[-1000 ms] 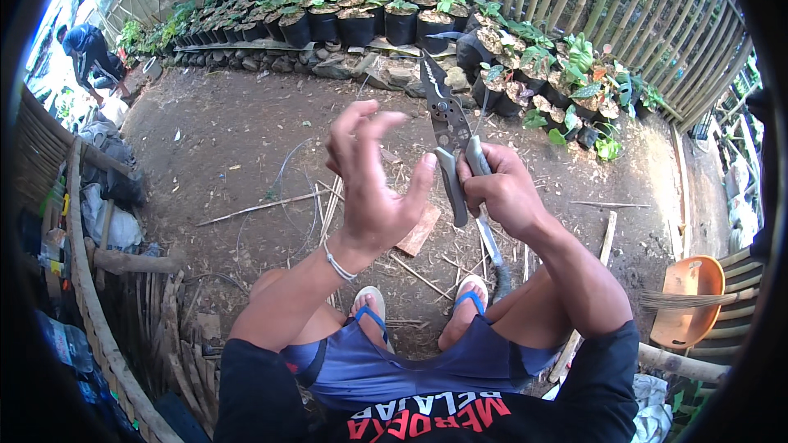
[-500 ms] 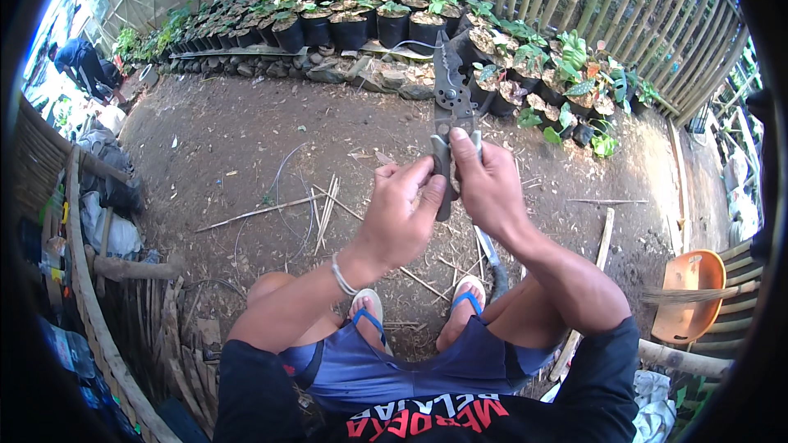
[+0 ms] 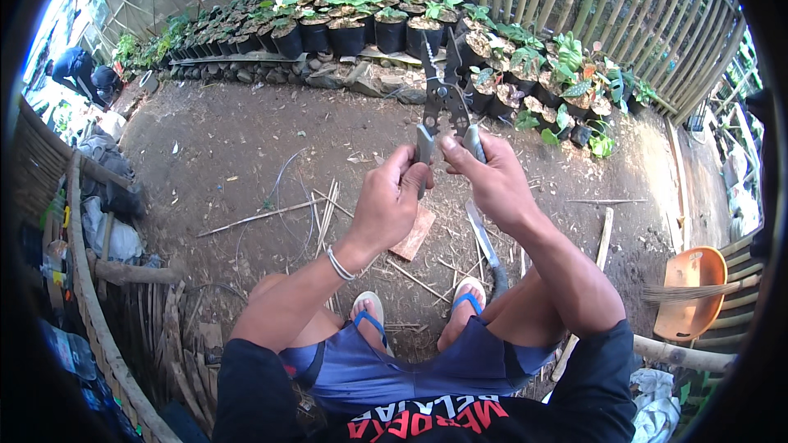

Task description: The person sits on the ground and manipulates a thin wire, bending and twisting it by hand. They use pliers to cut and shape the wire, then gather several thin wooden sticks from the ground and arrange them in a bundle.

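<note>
In front of me I hold wire stripper pliers (image 3: 443,92) with dark notched jaws pointing away and grey handles. The jaws are spread apart. My left hand (image 3: 390,201) is closed around the left handle, and my right hand (image 3: 490,176) grips the right one, its thumb lying on the inner side. Below my hands, a flat brown block (image 3: 413,234) lies on the ground. To its right is a long blade (image 3: 483,234) with a dark handle, close to my right foot. Loops of thin wire (image 3: 277,184) rest on the soil to the left.
Rows of potted seedlings (image 3: 345,37) stand behind a stone edging. Bamboo fencing (image 3: 607,12) rises at the far right. Cut bamboo strips (image 3: 328,209) are scattered on the soil. An orange dustpan (image 3: 694,295) leans at the right. Another person (image 3: 78,74) bends down at the far left.
The pliers have gone from shut to spread open. My hands have moved apart, the left shifting slightly left onto its own handle. The brown block has come into sight.
</note>
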Demonstrator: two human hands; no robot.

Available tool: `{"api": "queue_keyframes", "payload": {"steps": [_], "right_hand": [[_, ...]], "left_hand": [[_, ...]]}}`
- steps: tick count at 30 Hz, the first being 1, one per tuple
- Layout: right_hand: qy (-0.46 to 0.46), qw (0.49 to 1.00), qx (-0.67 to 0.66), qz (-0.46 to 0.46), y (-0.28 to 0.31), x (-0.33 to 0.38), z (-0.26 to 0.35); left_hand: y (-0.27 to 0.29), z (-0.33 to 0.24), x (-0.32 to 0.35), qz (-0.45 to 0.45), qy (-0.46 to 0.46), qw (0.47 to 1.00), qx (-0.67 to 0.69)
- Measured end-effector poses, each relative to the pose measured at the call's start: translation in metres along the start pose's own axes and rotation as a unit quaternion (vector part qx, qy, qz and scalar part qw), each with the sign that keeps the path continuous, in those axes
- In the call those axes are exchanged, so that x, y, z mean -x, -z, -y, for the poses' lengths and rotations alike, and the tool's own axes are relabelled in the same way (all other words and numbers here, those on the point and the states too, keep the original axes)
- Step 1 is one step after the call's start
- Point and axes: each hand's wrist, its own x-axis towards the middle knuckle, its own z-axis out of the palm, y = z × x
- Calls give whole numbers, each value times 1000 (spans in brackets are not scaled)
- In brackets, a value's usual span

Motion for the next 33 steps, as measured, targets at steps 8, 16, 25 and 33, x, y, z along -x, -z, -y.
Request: {"api": "queue_keyframes", "payload": {"steps": [8, 16, 25, 33], "right_hand": [[-111, 920, -338, 165, 11, 0, -12], [-147, 964, -136, 173, 17, -4, -13], [-60, 968, 8, 243, -6, 1, -4], [-74, 963, 7, 258, -5, 3, -5]], "left_hand": [[16, -7, -2, 81, 55, 991, -87], [50, -58, 9, 8, -1, 916, -401], [45, -7, -16, -33, 123, 977, 169], [60, 6, -23, 39, 127, 987, 86]]}}
